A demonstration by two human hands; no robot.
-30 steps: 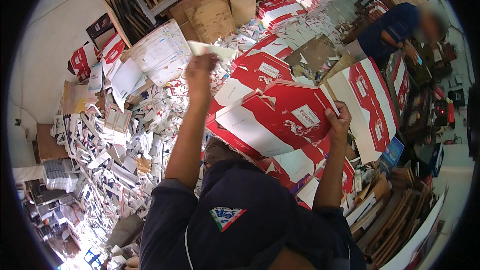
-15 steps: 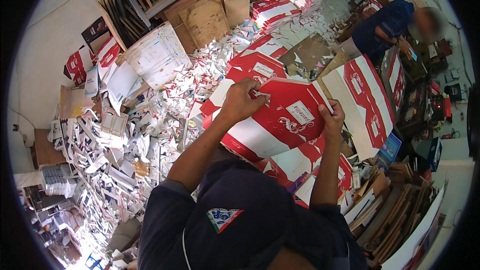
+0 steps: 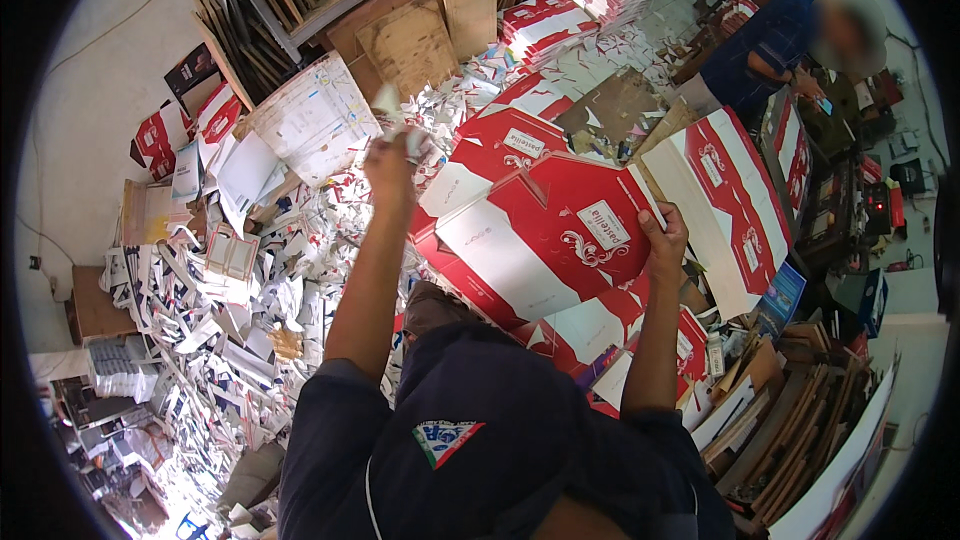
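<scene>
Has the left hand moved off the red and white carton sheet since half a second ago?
Yes. The left hand has lifted off the red and white carton sheet, swinging up and left toward the scrap pile, clutching a white scrap.

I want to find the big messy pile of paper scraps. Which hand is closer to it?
Left. The left hand is raised over the pile of paper scraps, with a small white scrap in its grip. The right hand is farther away, holding the red and white flat box.

Glossy red-and-white printed cardboard sheet [image 3: 545, 230] at centre; white paper scraps [image 3: 230, 300] at left look matt; plain brown boards [image 3: 410, 40] at top look rough.
</scene>
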